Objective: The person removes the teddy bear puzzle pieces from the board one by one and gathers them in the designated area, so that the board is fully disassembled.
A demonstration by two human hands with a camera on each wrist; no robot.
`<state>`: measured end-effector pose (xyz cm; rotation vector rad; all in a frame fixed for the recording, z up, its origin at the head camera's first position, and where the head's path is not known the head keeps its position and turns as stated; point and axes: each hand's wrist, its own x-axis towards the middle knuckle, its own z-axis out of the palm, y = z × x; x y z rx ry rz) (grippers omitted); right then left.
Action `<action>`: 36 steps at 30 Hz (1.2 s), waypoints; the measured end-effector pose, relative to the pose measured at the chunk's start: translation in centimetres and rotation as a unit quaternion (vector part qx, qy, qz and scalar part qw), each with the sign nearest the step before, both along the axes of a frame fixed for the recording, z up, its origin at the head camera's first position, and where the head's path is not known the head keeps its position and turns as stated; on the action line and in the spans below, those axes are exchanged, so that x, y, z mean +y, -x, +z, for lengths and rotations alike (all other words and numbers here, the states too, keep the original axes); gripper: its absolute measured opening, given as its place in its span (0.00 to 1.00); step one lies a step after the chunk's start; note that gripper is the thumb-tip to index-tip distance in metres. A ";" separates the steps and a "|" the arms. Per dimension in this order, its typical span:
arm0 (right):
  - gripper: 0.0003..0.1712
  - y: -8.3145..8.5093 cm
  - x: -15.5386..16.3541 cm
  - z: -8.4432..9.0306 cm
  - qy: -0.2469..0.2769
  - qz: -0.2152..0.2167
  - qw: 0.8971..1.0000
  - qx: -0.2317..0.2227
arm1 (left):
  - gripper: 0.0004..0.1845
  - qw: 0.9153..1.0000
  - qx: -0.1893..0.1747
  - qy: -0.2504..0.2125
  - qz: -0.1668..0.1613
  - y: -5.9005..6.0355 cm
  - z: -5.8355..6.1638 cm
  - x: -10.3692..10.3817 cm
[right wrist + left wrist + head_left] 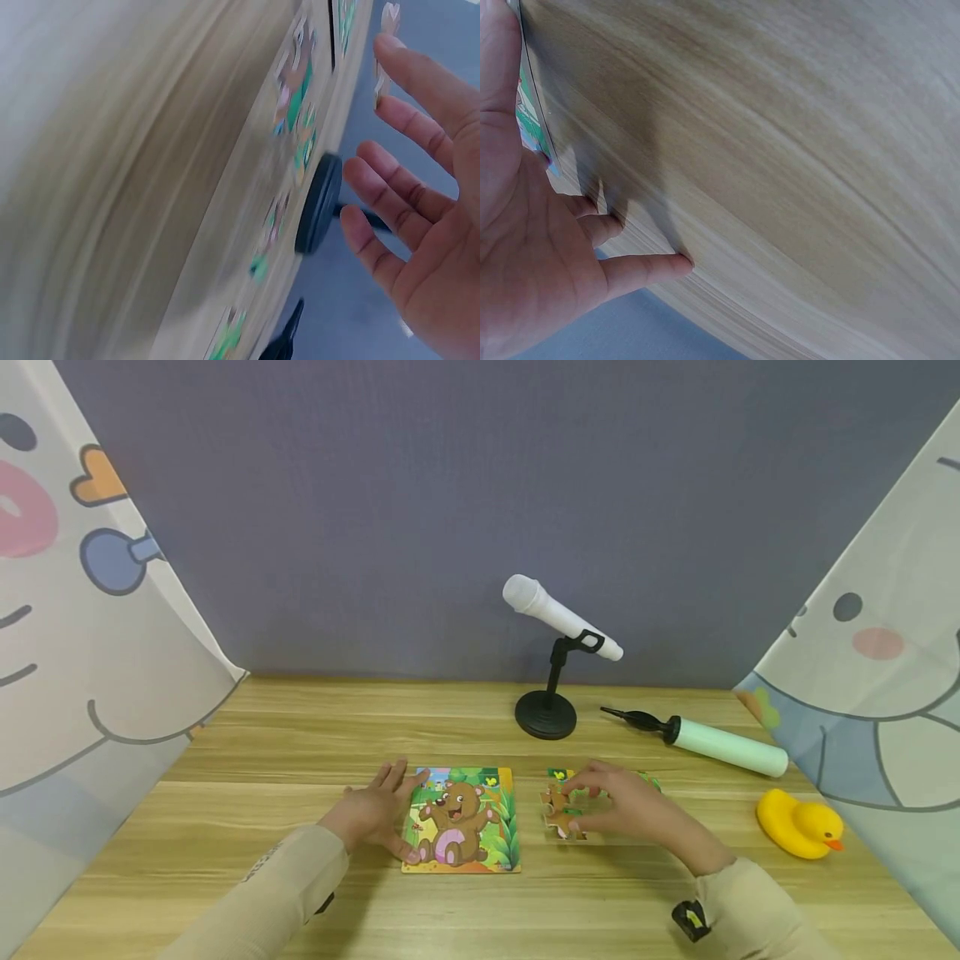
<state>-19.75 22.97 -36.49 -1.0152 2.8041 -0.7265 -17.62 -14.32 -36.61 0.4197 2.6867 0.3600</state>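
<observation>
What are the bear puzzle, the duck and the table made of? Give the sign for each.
Bear puzzle: probably printed card or thin wood, flat with matte colour print.
Duck: likely rubber or soft plastic, smooth, glossy yellow, moulded in one piece.
Table: wood or wood-look laminate, with pale grain lines.

Bright even light, soft shadows, blurred wrist views, wide-angle edges

Staged recording booth: grey backdrop (450,510), cartoon curtains (90,635), wooden table (300,735).
</observation>
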 end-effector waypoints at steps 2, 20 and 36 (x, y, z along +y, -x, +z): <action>0.22 -0.3 1.0 0.0 0.004 -0.002 1.000 0.006 | 0.66 1.000 0.000 0.000 -0.001 0.0 0.0 0.0; 0.22 -1.7 7.5 -1.4 -0.010 -0.046 0.999 0.004 | 0.66 1.000 -0.002 0.004 0.002 0.0 0.0 0.1; 0.26 -1.1 7.9 -2.4 -0.053 -0.048 0.997 -0.010 | 0.66 1.000 -0.002 0.006 0.002 0.1 0.0 0.1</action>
